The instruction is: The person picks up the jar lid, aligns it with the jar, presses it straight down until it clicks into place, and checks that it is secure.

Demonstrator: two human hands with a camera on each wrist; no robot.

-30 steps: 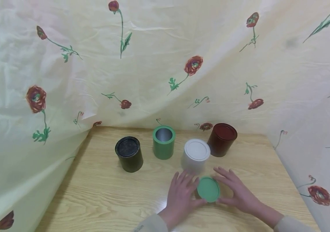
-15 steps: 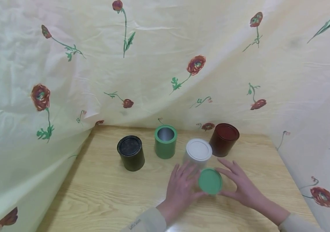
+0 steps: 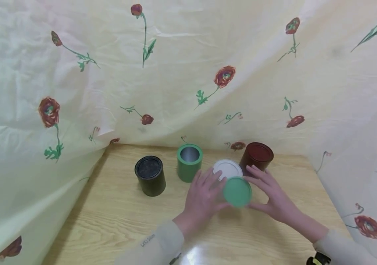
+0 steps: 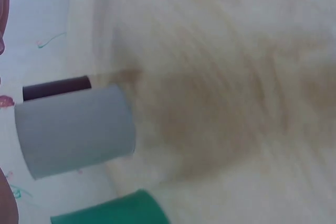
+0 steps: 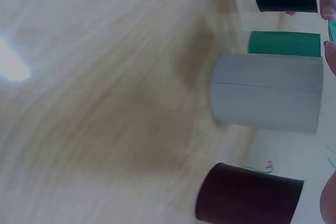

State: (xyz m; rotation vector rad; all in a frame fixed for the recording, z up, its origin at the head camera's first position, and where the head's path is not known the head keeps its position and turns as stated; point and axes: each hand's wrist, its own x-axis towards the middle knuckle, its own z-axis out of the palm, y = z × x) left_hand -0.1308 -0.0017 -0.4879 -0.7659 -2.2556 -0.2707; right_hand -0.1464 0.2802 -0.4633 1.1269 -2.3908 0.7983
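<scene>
A round green lid [image 3: 237, 191] is held by its edges between both hands, raised off the table in front of the white can [image 3: 227, 169]. My left hand [image 3: 202, 197] grips its left side with thumb and fingers, and my right hand [image 3: 276, 195] grips its right side the same way. Just behind and to the left stands the green can [image 3: 189, 170], its top uncovered and its grey inside showing. In the right wrist view a thin piece of the lid [image 5: 333, 30] shows between fingertips at the right edge. The lid partly hides the white can.
A black lidded can [image 3: 150, 176] stands on the left of the wooden table [image 3: 118, 221]. At the back right is a dark red lidded can [image 3: 256, 159], close to the white one. A flowered cloth [image 3: 175, 73] hangs behind and along both sides.
Both hands have lifted the green lid from near the tabletop, moving it up and away from me until it overlaps the white can in view. The cans have stayed in place.
</scene>
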